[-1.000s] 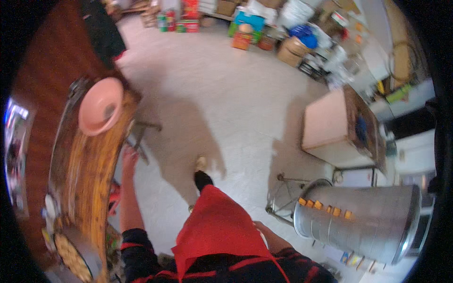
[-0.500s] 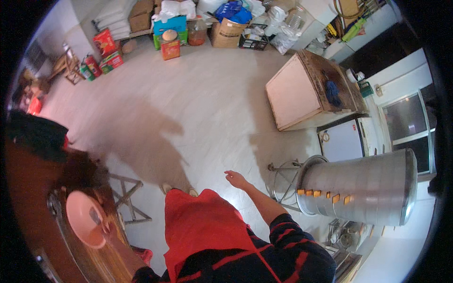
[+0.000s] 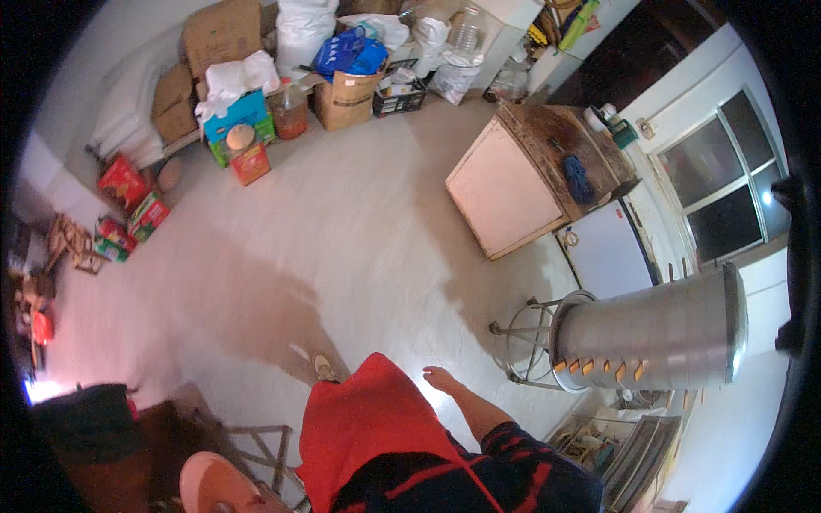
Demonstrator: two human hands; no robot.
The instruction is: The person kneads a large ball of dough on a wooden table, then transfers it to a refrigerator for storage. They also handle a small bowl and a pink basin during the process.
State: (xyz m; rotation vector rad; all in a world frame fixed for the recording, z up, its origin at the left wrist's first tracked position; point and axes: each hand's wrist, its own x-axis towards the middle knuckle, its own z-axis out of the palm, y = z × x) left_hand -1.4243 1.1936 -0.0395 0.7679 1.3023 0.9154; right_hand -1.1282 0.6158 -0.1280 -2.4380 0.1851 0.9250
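Note:
My right hand [image 3: 440,379] hangs over the pale floor to the right of my red apron [image 3: 368,427]. Its fingers look loosely apart, and I see nothing held in it. The nearest large thing is a tall metal drum [image 3: 650,329] with a row of orange-brown tabs, on a wheeled frame [image 3: 523,342]. My left hand is out of sight past the lower edge. Down at the lower left a pink basin [image 3: 214,486] is cut off by the picture's edge; what it holds is hidden.
A wooden cabinet [image 3: 509,188] with a blue cloth [image 3: 578,178] on top stands at the right, beside a white-fronted unit [image 3: 605,248]. Cartons, bags and a black crate [image 3: 398,101] line the back. A dark-draped table [image 3: 154,453] with crossed legs is at lower left.
My view has swung to the right, and one shoe has stepped forward. The pink basin has slid toward the lower edge. My left hand, earlier at the basin, has left the picture.

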